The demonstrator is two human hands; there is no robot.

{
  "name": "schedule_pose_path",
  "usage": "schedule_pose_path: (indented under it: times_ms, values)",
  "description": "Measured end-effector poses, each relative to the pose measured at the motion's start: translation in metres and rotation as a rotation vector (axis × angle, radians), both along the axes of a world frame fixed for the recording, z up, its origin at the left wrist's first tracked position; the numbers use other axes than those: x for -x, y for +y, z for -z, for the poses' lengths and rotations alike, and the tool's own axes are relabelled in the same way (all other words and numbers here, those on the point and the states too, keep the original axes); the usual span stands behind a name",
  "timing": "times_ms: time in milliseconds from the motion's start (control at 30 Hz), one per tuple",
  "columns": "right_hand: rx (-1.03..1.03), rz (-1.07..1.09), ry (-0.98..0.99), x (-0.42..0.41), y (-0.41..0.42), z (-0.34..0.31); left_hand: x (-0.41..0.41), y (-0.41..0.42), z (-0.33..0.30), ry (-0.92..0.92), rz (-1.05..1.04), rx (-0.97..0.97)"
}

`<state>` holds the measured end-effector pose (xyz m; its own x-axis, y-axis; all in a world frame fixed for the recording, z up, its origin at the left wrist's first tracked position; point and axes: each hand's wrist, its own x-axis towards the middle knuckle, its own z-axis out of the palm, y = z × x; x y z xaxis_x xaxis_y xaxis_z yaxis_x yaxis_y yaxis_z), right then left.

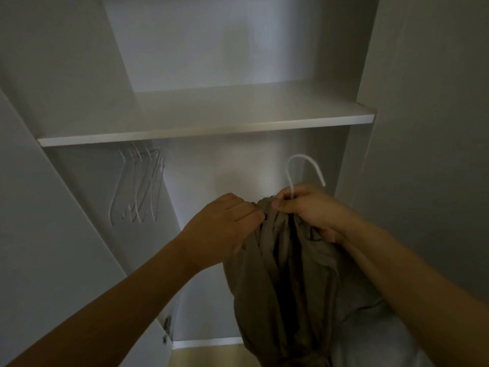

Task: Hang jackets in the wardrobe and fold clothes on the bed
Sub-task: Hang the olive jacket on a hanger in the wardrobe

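A: Where's the jacket rn?

B: The olive-brown jacket (285,274) is in both my hands, held up in front of the wardrobe (66,75), just below its shelf (206,123) and toward the right side. It hangs bunched and crumpled from the collar down.

A: And your hands?

B: My left hand (225,223) has its fingers curled, pinching the fabric at the collar. My right hand (307,207) grips the white hanger (304,168) at its neck along w/ the collar; the hook sticks up above my fist, free of any rail.

A: Anything else under the shelf?

B: A bunch of clear hangers (140,186) hangs under the shelf's left end, well apart from the jacket.

A: Any labels or writing?

B: Can't read any, pic's dim and blurry.
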<state>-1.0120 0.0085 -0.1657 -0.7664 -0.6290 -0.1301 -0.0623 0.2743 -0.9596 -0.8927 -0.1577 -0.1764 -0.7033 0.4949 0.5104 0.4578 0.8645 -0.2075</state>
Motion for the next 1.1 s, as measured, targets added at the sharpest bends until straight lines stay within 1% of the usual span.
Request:
schedule_pose_path:
  times_ms: [67,100,133,200,233,267,300,333,400,467,500,533,633,700,767,833,933,1000,1033,1100]
  values:
    - [0.161,0.186,-0.148,0.014,0.005,0.0,-0.01,0.002,0.017,-0.04,0.052,0.028]
    - [0.202,0.253,-0.202,0.024,0.011,-0.003,-0.017,0.003,0.028,-0.07,0.055,0.048]
    - [0.219,0.301,-0.244,0.036,0.017,-0.005,-0.025,0.004,0.037,-0.105,0.052,0.05]
    - [0.256,0.392,-0.335,0.06,0.027,-0.007,-0.039,0.007,0.048,-0.174,0.067,-0.005]
    - [0.275,0.449,-0.369,0.072,0.03,-0.006,-0.042,0.008,0.046,-0.185,0.065,-0.041]
    - [0.29,0.5,-0.385,0.08,0.031,-0.003,-0.04,0.006,0.039,-0.158,0.04,-0.073]
    - [0.297,0.538,-0.381,0.086,0.03,0.001,-0.033,0.003,0.03,-0.106,-0.018,-0.117]
    - [0.297,0.564,-0.345,0.089,0.027,0.005,-0.024,-0.003,0.02,-0.053,-0.095,-0.218]
    - [0.232,0.562,-0.168,0.09,0.02,0.018,-0.005,-0.017,-0.005,0.022,-0.252,-0.531]
    - [0.145,0.493,0.018,0.08,0.016,0.028,0.01,-0.029,-0.024,-0.012,-0.309,-0.776]
    - [0.13,0.429,0.06,0.073,0.013,0.03,0.014,-0.032,-0.029,-0.044,-0.296,-0.846]
    - [0.136,0.356,0.068,0.066,0.011,0.03,0.017,-0.033,-0.033,-0.082,-0.256,-0.875]
    - [0.171,0.191,0.087,0.044,0.003,0.022,0.021,-0.034,-0.041,-0.215,-0.128,-0.867]
    - [0.181,0.113,0.112,0.035,0.002,0.016,0.026,-0.036,-0.045,-0.244,-0.107,-0.909]
    - [0.21,0.081,0.11,0.029,0.004,0.012,0.032,-0.037,-0.046,-0.184,-0.159,-0.944]
    - [0.249,0.069,0.083,0.026,0.005,0.01,0.036,-0.037,-0.041,-0.144,-0.229,-0.924]
    - [0.189,-0.004,0.09,0.023,0.004,0.011,0.038,-0.037,-0.031,-0.212,-0.286,-0.887]
    - [0.184,0.057,0.063,0.031,0.005,0.011,0.033,-0.041,-0.026,-0.236,-0.264,-0.872]
    - [0.223,0.127,0.001,0.038,0.008,0.011,0.029,-0.044,-0.025,-0.245,-0.235,-0.886]
    - [0.335,0.287,-0.189,0.051,0.017,0.011,0.019,-0.051,-0.021,-0.251,-0.178,-0.876]
